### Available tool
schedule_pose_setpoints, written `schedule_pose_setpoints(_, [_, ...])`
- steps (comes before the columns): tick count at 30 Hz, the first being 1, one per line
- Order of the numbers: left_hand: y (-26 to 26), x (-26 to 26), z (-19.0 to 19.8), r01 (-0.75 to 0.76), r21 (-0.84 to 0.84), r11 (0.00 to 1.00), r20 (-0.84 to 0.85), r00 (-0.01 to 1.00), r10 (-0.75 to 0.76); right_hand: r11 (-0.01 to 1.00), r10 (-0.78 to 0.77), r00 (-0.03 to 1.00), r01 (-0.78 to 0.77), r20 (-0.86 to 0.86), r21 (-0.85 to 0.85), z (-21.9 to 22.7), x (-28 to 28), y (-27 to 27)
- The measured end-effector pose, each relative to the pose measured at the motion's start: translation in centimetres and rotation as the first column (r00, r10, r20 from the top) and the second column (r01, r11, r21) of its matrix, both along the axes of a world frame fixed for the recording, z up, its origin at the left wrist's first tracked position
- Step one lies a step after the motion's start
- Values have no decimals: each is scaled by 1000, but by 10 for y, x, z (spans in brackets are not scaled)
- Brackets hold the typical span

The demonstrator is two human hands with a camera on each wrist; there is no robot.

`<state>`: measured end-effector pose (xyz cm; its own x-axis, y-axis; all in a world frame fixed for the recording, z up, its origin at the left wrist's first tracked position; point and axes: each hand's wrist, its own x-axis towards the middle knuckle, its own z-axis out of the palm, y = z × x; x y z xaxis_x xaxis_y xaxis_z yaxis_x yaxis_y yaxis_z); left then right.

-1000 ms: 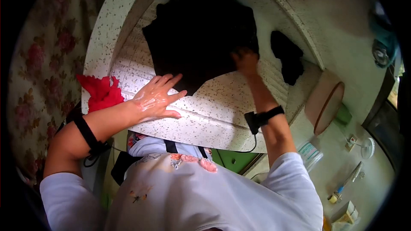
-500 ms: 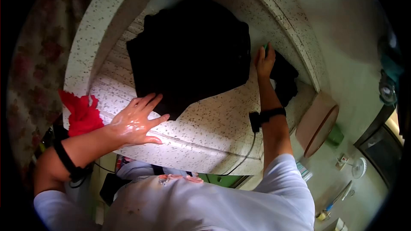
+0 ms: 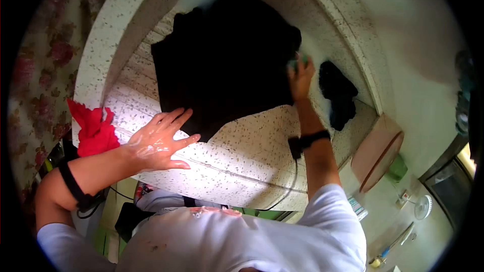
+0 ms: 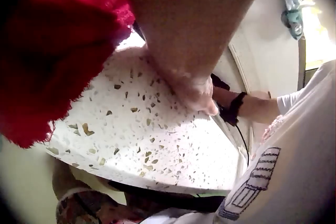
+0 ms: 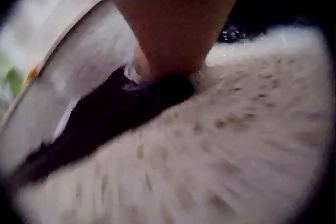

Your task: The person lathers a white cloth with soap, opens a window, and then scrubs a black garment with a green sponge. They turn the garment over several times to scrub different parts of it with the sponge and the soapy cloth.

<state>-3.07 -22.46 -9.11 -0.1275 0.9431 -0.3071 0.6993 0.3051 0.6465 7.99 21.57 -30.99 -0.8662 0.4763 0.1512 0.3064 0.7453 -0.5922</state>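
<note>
A large black cloth (image 3: 227, 65) lies spread in a speckled stone basin (image 3: 262, 156). On its lower left edge rests my left hand (image 3: 157, 143), fingers spread, with wet foam on its back; the left wrist view shows the same hand (image 4: 194, 95) over the speckled rim. My right hand (image 3: 301, 80) is at the cloth's right edge, its fingers round a small green object (image 3: 304, 59) that is partly hidden. To the right lies a smaller black cloth (image 3: 338, 90), which seems to be the dark cloth (image 5: 110, 108) in the blurred right wrist view.
A red cloth (image 3: 96, 131) hangs over the basin's left rim, close to my left forearm. Right of the basin are a pinkish round-rimmed container (image 3: 375, 158), a green container (image 3: 397, 168) and a small white fan (image 3: 423, 207). A flowered curtain (image 3: 60, 50) hangs at the left.
My right hand has gone from the large cloth's right part out towards the smaller cloth, then back left to the large cloth's edge, with the green object. My left hand stays on the cloth.
</note>
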Motion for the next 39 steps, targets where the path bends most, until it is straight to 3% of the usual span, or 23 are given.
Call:
schedule_pose_setpoints(3, [-3,2,-5,110,47,993,-86,991,-105,943,323,940,-310,109,-118,123,-13,-122])
schedule_pose_setpoints(4, [-6,3,-11,121,62,991,-87,990,-115,930,367,923,-361,114,-68,133,-1,-160])
schedule_pose_setpoints(6, [-10,7,-11,136,25,990,-43,990,-135,855,450,877,-369,167,-363,182,3,-240])
schedule_pose_setpoints(8, [-4,0,-7,181,-87,980,-12,983,-182,828,533,836,-482,131,-287,188,4,-275])
schedule_pose_setpoints(10, [-10,7,-20,95,75,993,-34,995,-93,940,291,947,-255,138,-229,134,0,-220])
schedule_pose_setpoints(11, [-10,8,-20,85,81,993,-37,996,-82,915,143,977,-69,158,-398,117,-4,-177])
schedule_pose_setpoints(13, [-11,6,-20,91,90,992,-57,995,-86,895,-68,989,120,133,-430,60,-8,-104])
schedule_pose_setpoints(15, [-9,6,-20,87,92,992,-69,994,-81,968,7,985,36,173,-247,84,-12,-109])
schedule_pose_setpoints(17, [-11,7,-18,69,110,992,-72,996,-61,965,247,898,-194,364,-176,136,-32,-165])
schedule_pose_setpoints(18, [-4,2,-8,145,-57,988,-22,989,-146,841,510,847,-527,149,123,154,-29,-206])
schedule_pose_setpoints(20, [12,-12,13,322,-372,871,126,947,-296,836,468,874,-391,128,-384,200,-10,-287])
schedule_pose_setpoints(21, [7,-7,7,289,-310,906,17,954,-299,856,513,853,-502,91,-121,175,-5,-273])
schedule_pose_setpoints(22, [-8,9,-17,74,45,996,-56,996,-71,811,564,823,-568,69,142,141,5,-250])
schedule_pose_setpoints(23, [-9,11,-19,49,83,995,-45,998,-45,949,314,925,-304,216,-80,122,8,-209])
schedule_pose_setpoints(24, [-10,11,-20,13,120,993,-45,999,-8,982,190,951,-181,242,-57,106,3,-165])
schedule_pose_setpoints(26, [-10,8,-22,22,91,996,-35,999,-19,945,139,948,-214,288,248,77,10,-82])
schedule_pose_setpoints(27, [-8,10,-20,26,89,996,-20,1000,-24,915,133,926,-252,354,316,92,0,-74])
schedule_pose_setpoints(28, [-8,12,-18,24,89,996,-24,999,-22,959,145,886,-236,441,157,103,-4,-79])
schedule_pose_setpoints(31, [-8,12,-17,4,102,995,-39,999,0,957,266,930,-224,252,-184,148,-21,-184])
schedule_pose_setpoints(33, [-4,11,-10,49,-5,999,-15,999,-49,872,482,865,-457,140,-174,166,-2,-254])
schedule_pose_setpoints(34, [-2,7,-10,67,-65,996,-12,998,-68,891,451,887,-440,100,-112,159,2,-250])
schedule_pose_setpoints(35, [-2,9,-12,24,39,999,-2,1000,-24,925,379,922,-377,82,-46,141,4,-230])
schedule_pose_setpoints(39, [-2,11,-16,15,72,997,-10,1000,-14,984,45,998,-37,-47,174,58,4,-59])
